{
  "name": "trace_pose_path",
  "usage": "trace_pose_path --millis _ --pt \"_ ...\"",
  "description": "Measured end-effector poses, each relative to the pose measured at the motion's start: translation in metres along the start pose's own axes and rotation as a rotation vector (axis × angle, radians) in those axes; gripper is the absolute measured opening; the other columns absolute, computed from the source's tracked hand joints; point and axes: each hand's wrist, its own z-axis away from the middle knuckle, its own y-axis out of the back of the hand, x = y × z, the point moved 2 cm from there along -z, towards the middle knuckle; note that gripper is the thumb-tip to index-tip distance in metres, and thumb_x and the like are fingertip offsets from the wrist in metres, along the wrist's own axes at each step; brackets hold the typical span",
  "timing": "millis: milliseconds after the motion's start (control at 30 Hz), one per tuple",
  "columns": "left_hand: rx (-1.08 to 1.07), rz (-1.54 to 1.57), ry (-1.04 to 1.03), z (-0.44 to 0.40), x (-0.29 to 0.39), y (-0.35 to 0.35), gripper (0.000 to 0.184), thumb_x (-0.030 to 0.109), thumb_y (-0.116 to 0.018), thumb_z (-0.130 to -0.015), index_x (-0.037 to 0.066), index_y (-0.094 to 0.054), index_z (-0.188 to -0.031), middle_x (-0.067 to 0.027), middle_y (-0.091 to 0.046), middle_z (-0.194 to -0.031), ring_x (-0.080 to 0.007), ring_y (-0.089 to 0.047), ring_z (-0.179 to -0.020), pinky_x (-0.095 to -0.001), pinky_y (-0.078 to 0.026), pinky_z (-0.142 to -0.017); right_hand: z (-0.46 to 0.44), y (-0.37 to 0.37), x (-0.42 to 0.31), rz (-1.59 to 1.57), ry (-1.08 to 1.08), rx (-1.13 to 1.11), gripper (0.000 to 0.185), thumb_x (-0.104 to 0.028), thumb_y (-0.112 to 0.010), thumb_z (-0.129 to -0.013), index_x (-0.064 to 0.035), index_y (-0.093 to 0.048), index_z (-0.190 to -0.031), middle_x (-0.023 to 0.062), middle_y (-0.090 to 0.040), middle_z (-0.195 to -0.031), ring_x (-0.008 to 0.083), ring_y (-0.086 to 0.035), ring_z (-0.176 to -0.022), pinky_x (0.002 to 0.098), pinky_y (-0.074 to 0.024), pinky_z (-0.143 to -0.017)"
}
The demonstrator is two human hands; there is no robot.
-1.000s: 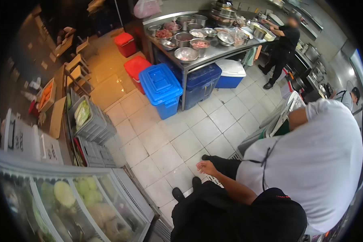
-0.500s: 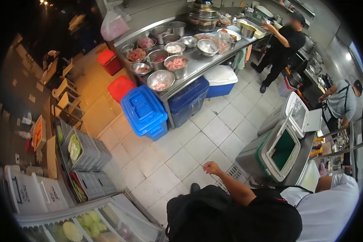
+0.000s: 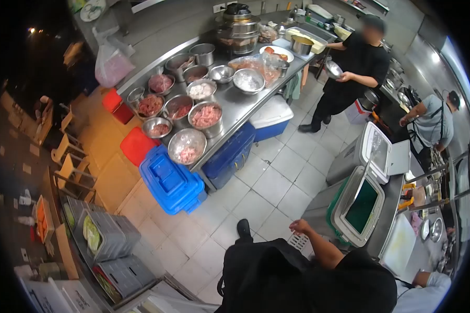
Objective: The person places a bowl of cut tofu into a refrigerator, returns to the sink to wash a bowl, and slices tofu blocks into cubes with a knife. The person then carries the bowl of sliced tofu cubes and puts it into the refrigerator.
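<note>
My right hand point(image 3: 299, 227) hangs low in front of my black clothing, above the tiled floor point(image 3: 256, 195). Its fingers are loosely curled, and I see nothing in them. Nearest to it are a floor drain grate point(image 3: 300, 243) and a grey bin with a green inside point(image 3: 361, 206), not touched by the hand. My left hand is out of the picture. Ahead, a steel table point(image 3: 230, 112) carries several metal bowls and pots, among them a pot of cut raw meat point(image 3: 206, 116) and a bowl with pale pieces point(image 3: 187, 147).
A co-worker in black point(image 3: 357, 68) stands by the table's far end, holding a metal bowl point(image 3: 333, 69). Two more people are at the right-hand counters. A blue lidded bin point(image 3: 172, 180) stands at the table's near corner. Grey crates point(image 3: 109, 237) with vegetables line the left.
My view has shifted forward, and one of my shoes shows farther ahead. My right hand has moved right in the picture. The co-worker in black has turned and lowered an arm, now with a bowl.
</note>
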Motion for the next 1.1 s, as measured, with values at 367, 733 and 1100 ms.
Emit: trace_pose_path --millis 367,733,1100 --pt "-0.033 0.006 -0.02 0.051 0.016 0.016 0.079 0.052 -0.08 -0.068 0.005 -0.05 -0.125 -0.0229 -0.063 -0.104 -0.0344 -0.066 -0.088 -0.0448 -0.053 -0.076 -0.015 0.035 -0.037 0.011 0.111 -0.075 0.029 -0.022 -0.066 -0.084 -0.0034 -0.065 -0.107 0.0063 -0.07 -0.086 0.015 -0.067 -0.067 0.0304 -0.0545 -0.053" --pt "0.025 -0.026 0.211 0.117 -0.169 0.138 0.079 0.053 -0.079 -0.069 0.007 -0.051 -0.127 -0.0226 -0.064 -0.103 -0.0338 -0.066 -0.087 -0.0446 -0.054 -0.076 -0.002 0.072 0.035 -0.033 0.312 -0.131 0.023 -0.022 -0.067 -0.087 -0.0062 -0.066 -0.103 0.0063 -0.07 -0.086 0.0135 -0.066 -0.064 0.0268 -0.0475 -0.051" --pt "0.083 0.048 0.23 0.145 -0.207 0.181 0.079 0.054 -0.078 -0.07 0.009 -0.051 -0.129 -0.0222 -0.064 -0.103 -0.0331 -0.067 -0.087 -0.0444 -0.054 -0.076 0.021 0.082 0.099 0.007 0.587 -0.219 0.027 -0.022 -0.068 -0.088 -0.0014 -0.065 -0.105 0.0088 -0.07 -0.084 0.0146 -0.066 -0.066 0.0293 -0.0509 -0.058"
